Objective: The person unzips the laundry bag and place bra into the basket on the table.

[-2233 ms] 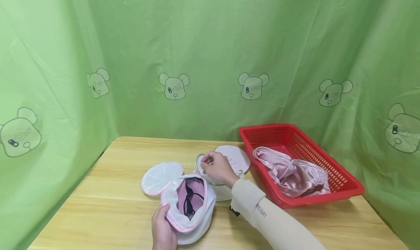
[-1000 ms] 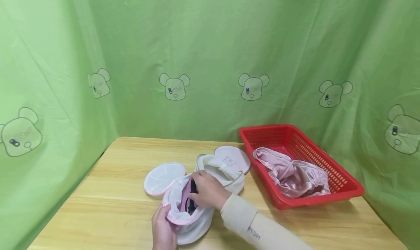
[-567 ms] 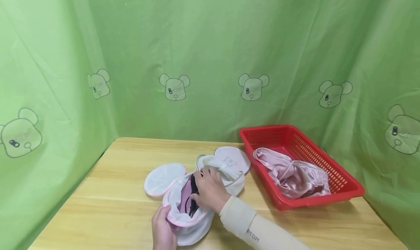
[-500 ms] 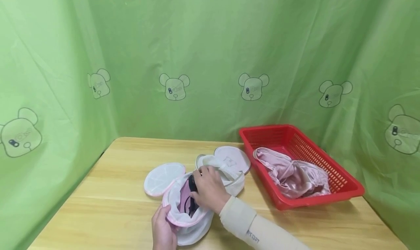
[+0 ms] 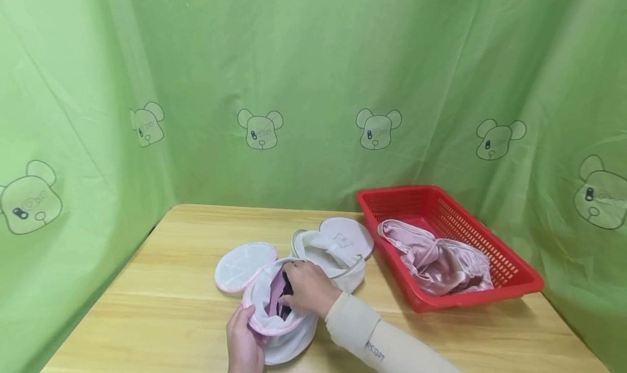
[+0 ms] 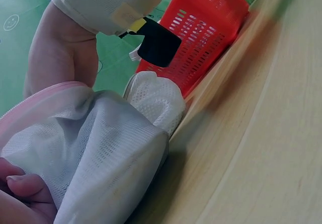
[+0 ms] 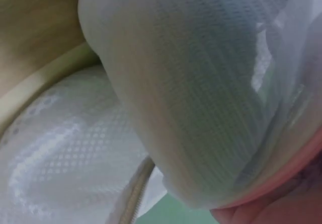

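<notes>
A white mesh laundry bag (image 5: 291, 344) with pink trim stands unzipped, its round lid (image 5: 245, 267) folded out to the left. My left hand (image 5: 244, 337) grips its near-left rim, the thumb over the pink edge. My right hand (image 5: 309, 288) reaches into the mouth of the bag. Thumb and fingers pinch a black strappy garment (image 5: 286, 291), mostly covered by the hand. Mauve cloth (image 5: 275, 294) shows beside it in the bag. In the right wrist view, mesh fabric (image 7: 191, 83) hides most of that hand.
Just behind stands a second white mesh bag (image 5: 354, 277) with grey trim, open, its lid (image 5: 346, 237) laid back. A red plastic basket (image 5: 421, 302) at the right holds pink satin clothing (image 5: 441, 264). Green curtains (image 5: 313, 62) enclose the wooden table (image 5: 161, 302).
My right hand came from above the grey-trimmed bag into the pink-trimmed one, took hold of the black garment, raised it slightly, and is now lower again. My left hand stays at the rim.
</notes>
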`<move>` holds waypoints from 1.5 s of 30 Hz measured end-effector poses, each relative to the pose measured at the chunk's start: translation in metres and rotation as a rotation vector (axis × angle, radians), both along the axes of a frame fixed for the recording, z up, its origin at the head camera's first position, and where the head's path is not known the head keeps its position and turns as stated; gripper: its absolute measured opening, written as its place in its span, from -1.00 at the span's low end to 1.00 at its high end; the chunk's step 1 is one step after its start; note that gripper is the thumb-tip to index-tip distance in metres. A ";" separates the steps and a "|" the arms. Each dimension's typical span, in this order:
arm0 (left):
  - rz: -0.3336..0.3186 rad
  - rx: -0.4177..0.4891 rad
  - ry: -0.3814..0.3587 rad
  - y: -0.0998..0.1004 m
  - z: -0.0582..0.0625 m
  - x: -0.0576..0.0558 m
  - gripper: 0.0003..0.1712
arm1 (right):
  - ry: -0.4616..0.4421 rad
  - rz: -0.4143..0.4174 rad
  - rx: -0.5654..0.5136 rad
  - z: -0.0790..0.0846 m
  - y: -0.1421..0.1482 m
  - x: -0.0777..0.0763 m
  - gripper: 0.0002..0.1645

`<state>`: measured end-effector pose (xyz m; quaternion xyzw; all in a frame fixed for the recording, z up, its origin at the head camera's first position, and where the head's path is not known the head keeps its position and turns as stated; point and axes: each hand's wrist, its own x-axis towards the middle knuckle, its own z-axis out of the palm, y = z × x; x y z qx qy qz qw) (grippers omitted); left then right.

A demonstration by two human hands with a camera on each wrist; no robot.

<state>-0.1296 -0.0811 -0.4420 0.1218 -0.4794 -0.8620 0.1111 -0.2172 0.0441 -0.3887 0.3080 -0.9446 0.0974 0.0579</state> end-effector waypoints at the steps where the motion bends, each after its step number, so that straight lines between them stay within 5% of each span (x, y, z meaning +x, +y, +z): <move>1: 0.000 0.001 0.005 0.000 0.000 0.000 -0.43 | -0.005 0.001 0.004 -0.001 0.000 0.000 -0.35; 15: -0.020 -0.018 0.024 -0.001 0.000 -0.002 -0.41 | -0.064 0.060 0.057 -0.005 0.001 -0.002 -0.09; 27: -0.043 -0.017 0.044 0.000 -0.001 -0.003 -0.41 | -0.047 0.039 0.071 -0.005 0.002 -0.003 -0.39; 35: 0.000 0.016 0.068 0.002 -0.003 -0.004 -0.43 | 0.043 0.118 0.022 -0.003 0.002 -0.002 -0.68; 45: 0.013 0.020 0.068 0.003 -0.002 -0.002 -0.44 | 0.150 0.159 0.121 -0.002 0.003 0.003 -0.59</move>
